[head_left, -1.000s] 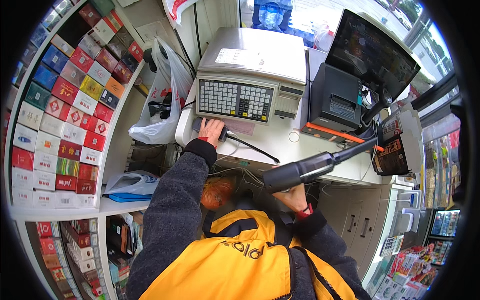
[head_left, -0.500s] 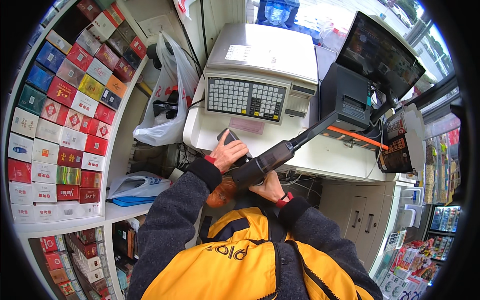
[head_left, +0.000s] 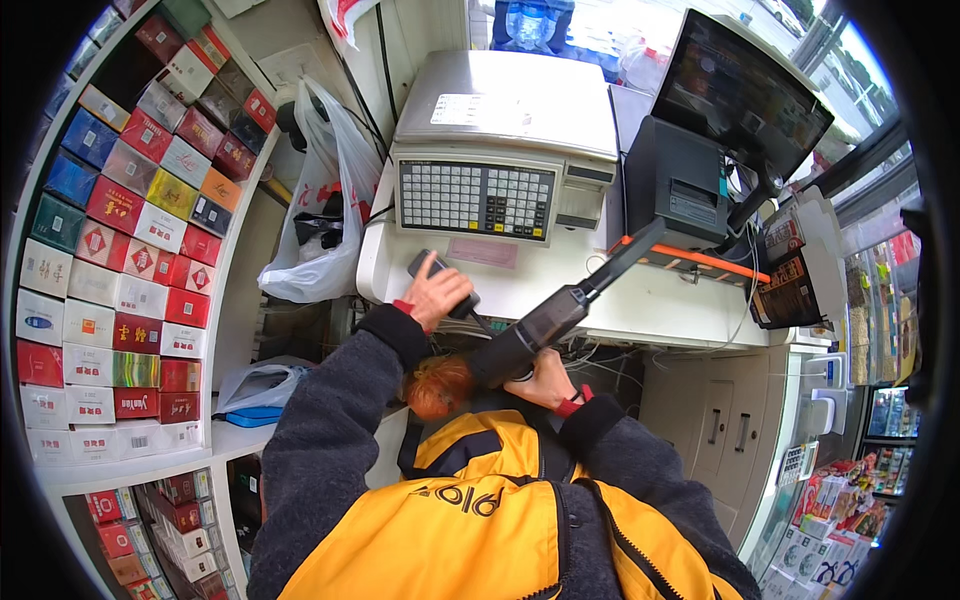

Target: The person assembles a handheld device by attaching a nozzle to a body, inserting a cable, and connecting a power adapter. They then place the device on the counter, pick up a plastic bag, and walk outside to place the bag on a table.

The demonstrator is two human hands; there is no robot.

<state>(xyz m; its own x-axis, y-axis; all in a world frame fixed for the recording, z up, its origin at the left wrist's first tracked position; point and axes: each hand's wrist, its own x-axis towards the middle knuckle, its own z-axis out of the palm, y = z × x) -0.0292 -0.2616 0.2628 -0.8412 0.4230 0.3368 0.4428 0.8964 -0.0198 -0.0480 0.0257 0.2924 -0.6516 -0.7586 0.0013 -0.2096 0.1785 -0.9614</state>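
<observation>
My right hand (head_left: 545, 380) is wrapped round the handle of a dark handheld vacuum cleaner (head_left: 525, 335), below the counter's front edge. Its long narrow nozzle (head_left: 625, 257) slants up and right over the white counter, and the tip lies in front of a black printer (head_left: 680, 185). In my left hand (head_left: 437, 297) is a small dark oblong device (head_left: 463, 303), held at the counter's front left edge; its kind cannot be made out. Between my forearms sits a round orange-brown thing (head_left: 438, 388) with fine streaks, partly hidden by the vacuum cleaner.
A white weighing scale with a keypad (head_left: 475, 200) stands on the counter (head_left: 400, 260). A monitor (head_left: 745, 105) is at the back right. To the left hang a white plastic bag (head_left: 320, 250) and a shelf of small coloured boxes (head_left: 130, 270). Loose cables (head_left: 610, 365) run below the counter.
The view has shifted slightly, moving the scene left. Against the counter, the nozzle tip lies a little further right along the orange strip. Both hands keep their holds.
</observation>
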